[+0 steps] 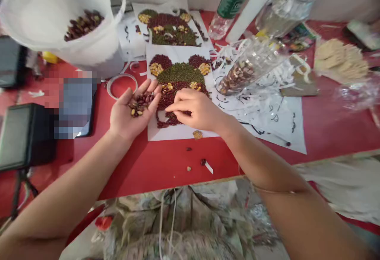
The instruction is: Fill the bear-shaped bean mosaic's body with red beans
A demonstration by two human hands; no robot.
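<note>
Head view: dark red beans (141, 103) are cupped in the open left grip (130, 113), its palm turned up, just beside a bean mosaic (179, 79) on paper. The right grip (196, 109) is held over the mosaic's lower edge, fingers bunched; any clamped bean cannot be made out. A white bucket (62, 26) stands beyond on the red surface (160, 173).
</note>
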